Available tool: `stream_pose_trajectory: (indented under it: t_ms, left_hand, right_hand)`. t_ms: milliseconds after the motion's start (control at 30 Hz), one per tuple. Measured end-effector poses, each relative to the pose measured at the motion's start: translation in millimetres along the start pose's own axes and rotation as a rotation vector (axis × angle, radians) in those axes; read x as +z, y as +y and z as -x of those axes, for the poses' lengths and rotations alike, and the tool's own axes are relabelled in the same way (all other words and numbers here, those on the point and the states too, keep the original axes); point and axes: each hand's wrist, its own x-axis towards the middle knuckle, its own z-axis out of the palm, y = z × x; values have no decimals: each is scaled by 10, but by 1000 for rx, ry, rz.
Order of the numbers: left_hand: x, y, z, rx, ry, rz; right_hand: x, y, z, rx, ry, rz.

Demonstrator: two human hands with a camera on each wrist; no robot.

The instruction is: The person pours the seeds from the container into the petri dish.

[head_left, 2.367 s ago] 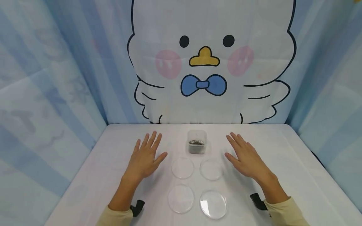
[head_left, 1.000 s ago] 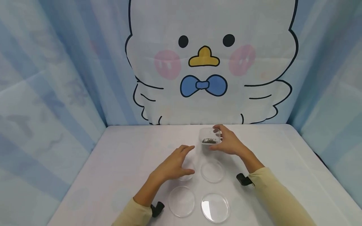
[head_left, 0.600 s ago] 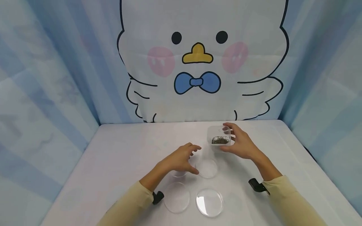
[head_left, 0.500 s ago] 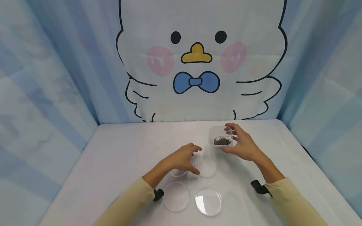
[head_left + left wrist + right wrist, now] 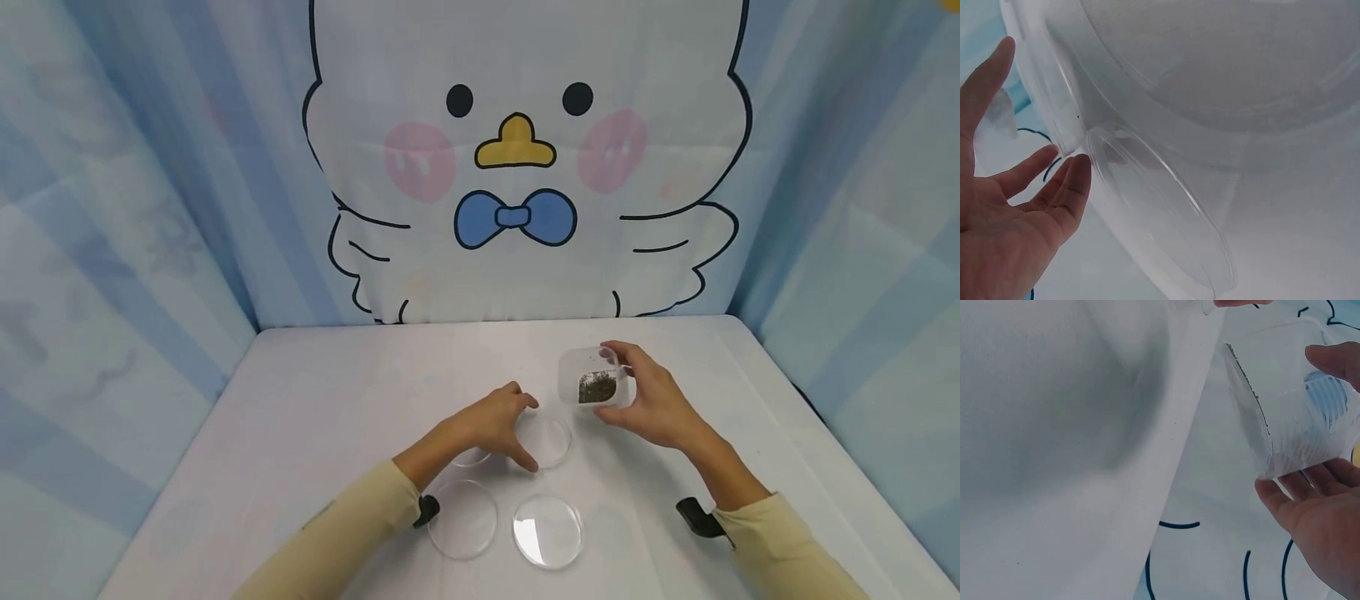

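My right hand [image 5: 652, 404] grips a small clear plastic box [image 5: 573, 375] by its right side, above the table. Tilted toward me, the box has dark, fine grains [image 5: 597, 387] gathered in its lower corner. My left hand [image 5: 495, 423] reaches over the back pair of clear round dishes, thumb and fingers spread apart. Its fingertips come up to the left rim of the back right dish [image 5: 547, 442]. The back left dish [image 5: 471, 457] is mostly hidden under that hand. In the left wrist view the fingertips [image 5: 1082, 165] overlap the edges of the clear dishes [image 5: 1166, 206].
Nearer to me lie two more clear round dishes, the front left dish [image 5: 463, 521] and the front right dish [image 5: 547, 533], which catches a bright reflection. A white table [image 5: 300, 417] carries everything. Behind it hangs a curtain [image 5: 525, 275] with a cartoon bird.
My right hand has taken the box off the table, moved it right and tilted it further. My left hand has come in from the left to the back dishes.
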Motion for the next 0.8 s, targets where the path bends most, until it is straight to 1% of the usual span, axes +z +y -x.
stream_pose_trajectory:
  t_ms: [167, 400, 800]
  left_hand:
    - [15, 18, -22, -1, 7, 5]
    - [19, 45, -39, 12, 26, 11]
    - [39, 30, -71, -22, 37, 23]
  right_hand:
    - [19, -25, 34, -40, 16, 26]
    - [47, -45, 80, -63, 26, 57]
    - [126, -85, 95, -99, 15, 126]
